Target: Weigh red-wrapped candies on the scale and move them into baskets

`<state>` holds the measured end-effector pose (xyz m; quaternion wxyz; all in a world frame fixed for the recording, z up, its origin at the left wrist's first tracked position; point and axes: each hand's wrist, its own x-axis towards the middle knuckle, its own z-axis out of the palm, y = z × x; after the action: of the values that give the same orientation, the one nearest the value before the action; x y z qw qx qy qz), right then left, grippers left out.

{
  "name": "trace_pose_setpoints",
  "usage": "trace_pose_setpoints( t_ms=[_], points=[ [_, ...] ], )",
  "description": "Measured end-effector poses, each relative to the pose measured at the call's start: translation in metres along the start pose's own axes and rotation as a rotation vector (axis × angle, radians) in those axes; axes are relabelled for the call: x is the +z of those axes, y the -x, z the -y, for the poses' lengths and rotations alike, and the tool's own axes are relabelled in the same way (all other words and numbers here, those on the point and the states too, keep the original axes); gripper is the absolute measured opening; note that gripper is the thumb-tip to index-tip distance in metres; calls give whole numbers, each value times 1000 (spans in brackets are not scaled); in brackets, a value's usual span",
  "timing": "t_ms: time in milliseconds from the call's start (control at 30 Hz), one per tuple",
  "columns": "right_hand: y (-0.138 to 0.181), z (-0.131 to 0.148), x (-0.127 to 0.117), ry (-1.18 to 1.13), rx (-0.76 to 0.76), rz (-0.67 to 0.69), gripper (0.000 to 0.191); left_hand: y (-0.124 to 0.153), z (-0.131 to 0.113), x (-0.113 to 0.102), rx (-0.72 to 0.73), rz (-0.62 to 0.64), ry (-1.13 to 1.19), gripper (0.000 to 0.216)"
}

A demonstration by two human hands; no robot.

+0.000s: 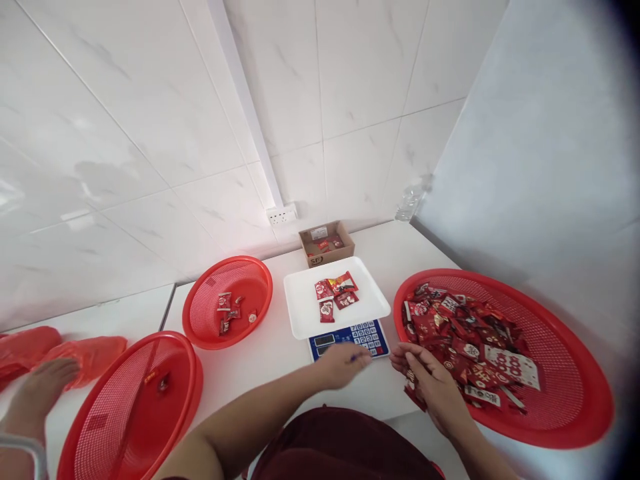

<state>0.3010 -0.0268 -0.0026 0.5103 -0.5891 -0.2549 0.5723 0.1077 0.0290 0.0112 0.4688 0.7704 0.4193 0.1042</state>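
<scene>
My left hand (pixel 343 365) is closed in front of the blue scale (pixel 327 342), and a small dark-blue bit shows at its fingers; what it holds I cannot make out. My right hand (pixel 433 383) is closed on red candy packets (pixel 414 395), beside the large red basket (pixel 575 427). That basket is heaped with red wrapped packets (pixel 465 333), some with white labels. On the scale rests a white tray (pixel 300 310), holding several red packets (pixel 327 311), one of them partly yellow.
Behind the tray stands a small cardboard box (pixel 316 260) with red packets. At left are a red basket (pixel 267 287) with several packets and another red basket (pixel 195 393) with a few pieces. Another person's hand (pixel 45 387) touches a red plastic bag (pixel 97 357). Clear plastic (pixel 410 203) lies in the corner.
</scene>
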Motion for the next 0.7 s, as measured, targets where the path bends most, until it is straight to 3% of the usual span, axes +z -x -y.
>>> trace_pose_setpoints(
  t_ms=[67, 133, 300, 467, 600, 700],
  points=[
    [10, 4, 18, -37, -68, 29, 40, 12, -10, 18, -12, 161, 192, 43],
    [18, 8, 34, -3, -136, 72, 40, 16, -15, 28, -52, 242, 391, 45],
    [20, 12, 39, 267, -234, 131, 50, 20, -15, 26, -171, 150, 786, 48],
    [23, 12, 22, 517, -116, 349, 50, 36, -14, 16, -240, 93, 789, 46],
    [36, 18, 22, 441, 40, 516, 53, 45, -17, 14, -261, 153, 799, 46],
    [38, 20, 26, 402, 68, 532, 58, 44, -20, 12, -271, 117, 824, 51]
  ],
)
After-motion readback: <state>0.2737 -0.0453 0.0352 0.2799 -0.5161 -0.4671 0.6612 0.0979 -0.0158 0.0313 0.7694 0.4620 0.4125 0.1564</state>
